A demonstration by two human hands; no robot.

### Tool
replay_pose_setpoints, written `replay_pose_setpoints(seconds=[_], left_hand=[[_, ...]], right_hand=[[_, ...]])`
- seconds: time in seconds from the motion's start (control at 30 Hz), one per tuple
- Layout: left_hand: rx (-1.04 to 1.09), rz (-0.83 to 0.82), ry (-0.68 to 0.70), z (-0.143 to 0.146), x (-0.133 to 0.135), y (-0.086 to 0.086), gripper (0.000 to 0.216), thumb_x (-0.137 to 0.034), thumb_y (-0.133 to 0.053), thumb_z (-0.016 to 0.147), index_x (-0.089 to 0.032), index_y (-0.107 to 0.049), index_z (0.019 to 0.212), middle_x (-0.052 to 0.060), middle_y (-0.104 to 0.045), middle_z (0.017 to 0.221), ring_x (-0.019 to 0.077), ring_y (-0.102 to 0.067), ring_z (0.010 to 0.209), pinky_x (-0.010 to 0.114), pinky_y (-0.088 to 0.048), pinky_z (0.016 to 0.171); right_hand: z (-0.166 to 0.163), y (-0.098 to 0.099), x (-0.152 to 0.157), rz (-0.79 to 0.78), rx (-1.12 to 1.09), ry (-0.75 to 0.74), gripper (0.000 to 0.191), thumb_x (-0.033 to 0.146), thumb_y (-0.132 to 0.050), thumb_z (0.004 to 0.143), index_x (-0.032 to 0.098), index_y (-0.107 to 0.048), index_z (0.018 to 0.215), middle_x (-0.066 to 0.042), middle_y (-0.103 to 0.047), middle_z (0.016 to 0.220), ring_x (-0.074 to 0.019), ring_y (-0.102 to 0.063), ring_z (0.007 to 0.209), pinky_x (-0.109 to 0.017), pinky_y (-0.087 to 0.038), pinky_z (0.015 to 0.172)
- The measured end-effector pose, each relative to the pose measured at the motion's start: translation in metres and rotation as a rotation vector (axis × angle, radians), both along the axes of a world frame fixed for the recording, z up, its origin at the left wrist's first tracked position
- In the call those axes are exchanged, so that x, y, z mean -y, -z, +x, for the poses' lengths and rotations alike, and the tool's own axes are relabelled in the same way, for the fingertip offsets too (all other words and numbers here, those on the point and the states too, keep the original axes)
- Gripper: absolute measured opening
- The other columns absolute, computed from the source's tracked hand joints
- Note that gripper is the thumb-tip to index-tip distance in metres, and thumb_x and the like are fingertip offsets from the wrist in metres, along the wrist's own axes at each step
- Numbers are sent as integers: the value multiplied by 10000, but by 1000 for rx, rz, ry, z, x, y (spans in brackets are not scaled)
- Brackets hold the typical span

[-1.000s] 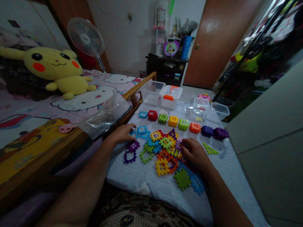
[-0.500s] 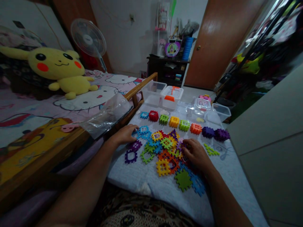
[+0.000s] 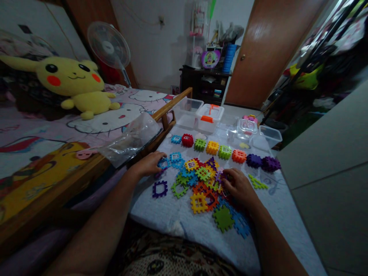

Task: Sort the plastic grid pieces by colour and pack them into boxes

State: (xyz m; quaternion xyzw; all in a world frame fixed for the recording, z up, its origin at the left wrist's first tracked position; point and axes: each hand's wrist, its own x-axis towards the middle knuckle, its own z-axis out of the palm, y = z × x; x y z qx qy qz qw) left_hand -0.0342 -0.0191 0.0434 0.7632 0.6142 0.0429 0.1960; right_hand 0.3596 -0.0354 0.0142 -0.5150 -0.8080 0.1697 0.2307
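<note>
Apparently colour-grouped: toothed plastic stacks. Left hand at light-blue square plastic frame; right hand at multicoloured plastic pile; grips unclear.

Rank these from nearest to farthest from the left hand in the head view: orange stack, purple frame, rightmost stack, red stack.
1. Purple frame: near side of left hand.
2. Red stack: back row, left side.
3. Orange stack: right of red.
4. Rightmost stack: row's end.

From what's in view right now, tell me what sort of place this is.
Most likely a bedroom: a bed with printed bedding, a large yellow plush toy on it, and a standing fan beyond.
</note>
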Motion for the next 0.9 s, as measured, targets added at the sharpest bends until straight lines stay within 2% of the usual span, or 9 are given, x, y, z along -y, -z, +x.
replay_pose_setpoints(seconds=[0.3,0.5,0.6,0.7,0.9], left_hand=[[-21,104,9,4,-1,15,593,-261,-638,651,-143,-597,1230,142,-628,1202,322,-596,1122,389,-453,997],[-8,147,-17,7,-1,-2,651,-284,-624,661,-137,-550,1291,134,-614,1230,303,-600,1123,367,-462,987],[14,205,31,16,-13,-9,640,-278,-622,670,-151,-547,1293,122,-598,1244,285,-576,1154,364,-440,1020],[7,215,90,28,-31,-6,614,-251,-637,661,-138,-570,1261,124,-596,1228,281,-560,1170,360,-424,1037],[-96,68,106,41,-53,7,499,-263,-659,667,-129,-631,1147,114,-614,1152,266,-577,1102,330,-449,979]], right_hand=[[0,-1,0,1,14,-13,241,296,-500,860,177,-630,1023,-96,-650,946,-236,-585,887,-386,-449,834],[-1,0,0,-1,3,-16,245,298,-501,865,170,-637,1025,-96,-651,928,-235,-586,870,-381,-452,820],[0,1,0,-5,2,-11,257,302,-502,865,164,-638,1034,-105,-651,958,-240,-587,896,-389,-452,841],[0,2,0,-8,4,-9,262,298,-499,864,166,-635,1045,-107,-650,981,-243,-587,917,-395,-449,856],[0,0,0,-1,-21,-5,239,299,-500,866,174,-637,1017,-94,-647,944,-239,-582,891,-388,-453,832]])
